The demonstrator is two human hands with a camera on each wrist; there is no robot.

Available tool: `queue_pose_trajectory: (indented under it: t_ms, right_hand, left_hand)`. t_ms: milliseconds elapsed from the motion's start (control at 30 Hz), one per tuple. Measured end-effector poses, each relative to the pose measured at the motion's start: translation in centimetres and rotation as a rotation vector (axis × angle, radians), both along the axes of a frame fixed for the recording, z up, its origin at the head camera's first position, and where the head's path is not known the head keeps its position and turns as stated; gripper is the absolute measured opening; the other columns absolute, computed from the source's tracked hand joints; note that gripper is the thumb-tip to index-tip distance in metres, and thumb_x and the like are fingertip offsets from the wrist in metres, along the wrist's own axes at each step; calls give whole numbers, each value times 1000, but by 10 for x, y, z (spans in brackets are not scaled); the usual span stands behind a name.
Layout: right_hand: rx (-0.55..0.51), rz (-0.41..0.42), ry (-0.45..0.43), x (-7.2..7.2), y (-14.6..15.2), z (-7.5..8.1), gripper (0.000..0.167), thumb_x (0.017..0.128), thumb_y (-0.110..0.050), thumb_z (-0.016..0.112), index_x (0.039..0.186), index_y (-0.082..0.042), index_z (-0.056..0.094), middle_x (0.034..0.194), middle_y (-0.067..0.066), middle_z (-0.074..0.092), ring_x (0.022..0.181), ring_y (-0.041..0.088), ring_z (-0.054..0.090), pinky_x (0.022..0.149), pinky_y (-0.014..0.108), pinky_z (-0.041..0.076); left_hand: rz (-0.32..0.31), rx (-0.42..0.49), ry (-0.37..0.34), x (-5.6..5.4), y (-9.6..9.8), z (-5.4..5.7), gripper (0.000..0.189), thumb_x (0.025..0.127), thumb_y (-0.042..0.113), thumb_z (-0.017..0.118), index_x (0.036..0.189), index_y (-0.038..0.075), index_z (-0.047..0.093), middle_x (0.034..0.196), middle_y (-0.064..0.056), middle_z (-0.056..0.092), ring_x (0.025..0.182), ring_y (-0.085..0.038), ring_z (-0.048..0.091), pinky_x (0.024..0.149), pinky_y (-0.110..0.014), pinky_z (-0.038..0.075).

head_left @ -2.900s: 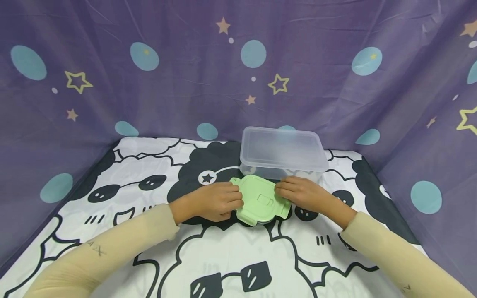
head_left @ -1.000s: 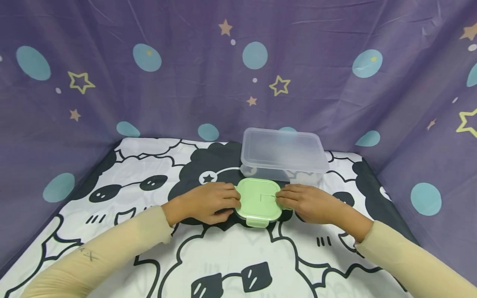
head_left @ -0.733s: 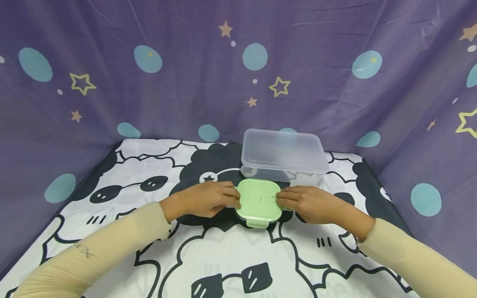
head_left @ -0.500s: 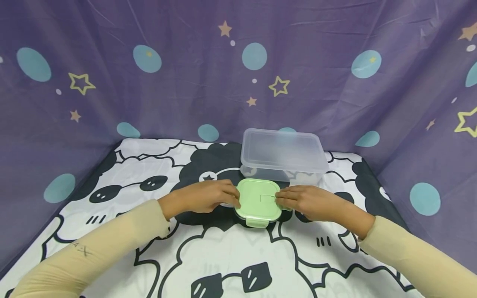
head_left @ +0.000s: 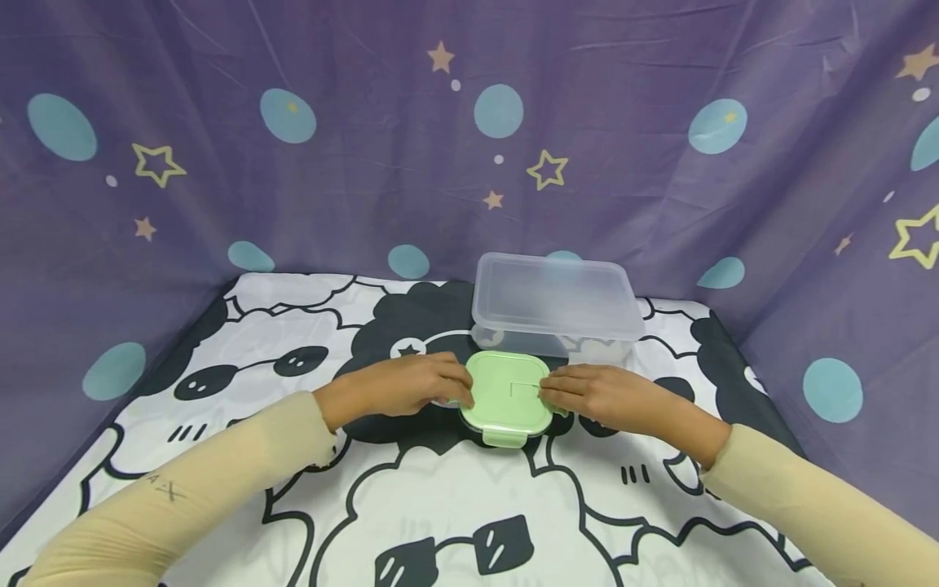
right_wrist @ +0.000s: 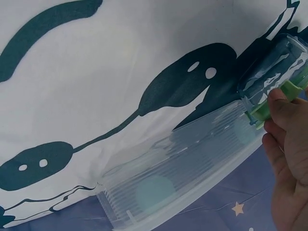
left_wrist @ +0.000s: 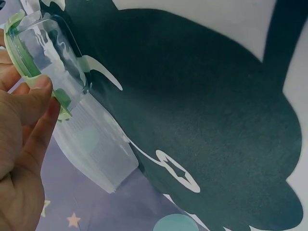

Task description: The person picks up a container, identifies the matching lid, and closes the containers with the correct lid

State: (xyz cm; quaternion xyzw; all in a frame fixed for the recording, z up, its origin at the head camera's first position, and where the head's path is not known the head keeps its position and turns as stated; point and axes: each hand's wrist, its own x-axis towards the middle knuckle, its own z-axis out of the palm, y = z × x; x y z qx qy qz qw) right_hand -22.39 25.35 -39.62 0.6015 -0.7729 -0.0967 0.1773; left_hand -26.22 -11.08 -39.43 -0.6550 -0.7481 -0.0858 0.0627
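Note:
A small glass food container with a light green snap lid sits on the cloth, between both hands. Its front latch points toward me and slopes downward. My left hand is at the lid's left side; in the left wrist view its thumb presses the green side latch while the fingers lie over the lid. On the opposite side, my right hand pinches the right latch between thumb and fingers, as the right wrist view shows. The lid's far edge faces a clear plastic box.
The clear box, with a frosted lid, stands right behind the food container. Under everything lies a white cloth printed with black cartoon sheep. A purple curtain with stars and dots hangs behind and at both sides.
Since the oldest frame the food container has turned slightly and now sits square to me. The left hand has shifted a little away from me; the right hand stays at the right latch.

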Motion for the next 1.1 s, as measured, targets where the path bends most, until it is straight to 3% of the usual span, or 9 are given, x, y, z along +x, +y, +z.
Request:
queue_pose_trajectory:
  t_ms: [533,667,900,1100]
  right_hand:
    - [-89,90,70,-11,-6,-8,29,89,-8,66,118,-8,68,119,6,69,112,25,64,100,38,52]
    - [-81,103,83,-13,-5,-9,31,91,-9,61,121,-7,67,123,8,69,117,27,64,103,39,50]
    - [-94,179,94,-18,-3,-13,35,91,-1,53,123,-5,66,124,10,68,118,26,64,103,38,51]
    - [-85,234,149,-24,-4,-13,32,90,0,53,119,-3,67,120,12,69,114,26,66,102,38,52]
  left_hand:
    - [3,46,76,0,0,-10,35,89,-5,75,115,18,69,122,3,62,111,-16,56,86,-22,54]
    - [-17,62,136,-3,1,-11,35,88,-2,77,114,20,67,122,3,62,113,-16,56,81,-21,54]
    - [-72,35,219,-9,4,-12,43,85,-3,79,120,16,63,126,0,61,123,-17,55,96,-25,52]
    - [-80,44,260,-11,3,-13,41,86,-3,77,120,15,63,125,1,60,120,-16,56,88,-22,54]
